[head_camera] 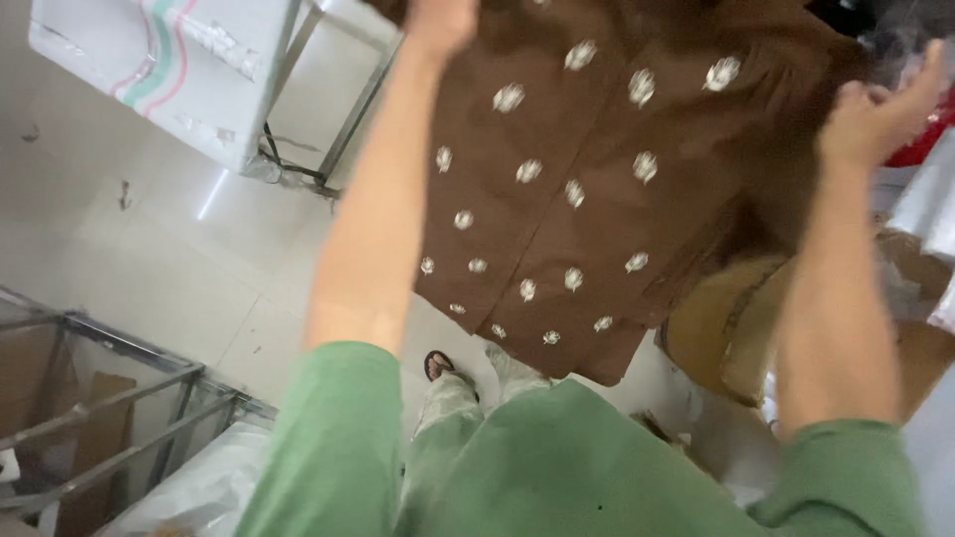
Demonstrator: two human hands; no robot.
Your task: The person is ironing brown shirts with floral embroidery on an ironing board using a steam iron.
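Note:
A brown garment (587, 189) dotted with small white embroidered motifs hangs spread out in front of me. My left hand (438, 22) is raised at the top of the view and grips the garment's upper left part. Up at the right, my right hand (875, 109) grips the cloth near its right edge, fingers curled into the fabric. The hem hangs a little above my legs and sandalled foot (438, 364). Both my arms wear green sleeves.
A metal-framed table with a white plastic-wrapped top (189, 70) stands at the upper left. A grey metal rack (109, 398) is at the lower left above white plastic sheeting (199, 487). Cardboard boxes (726, 328) and plastic-wrapped goods sit at the right. The floor is pale tile.

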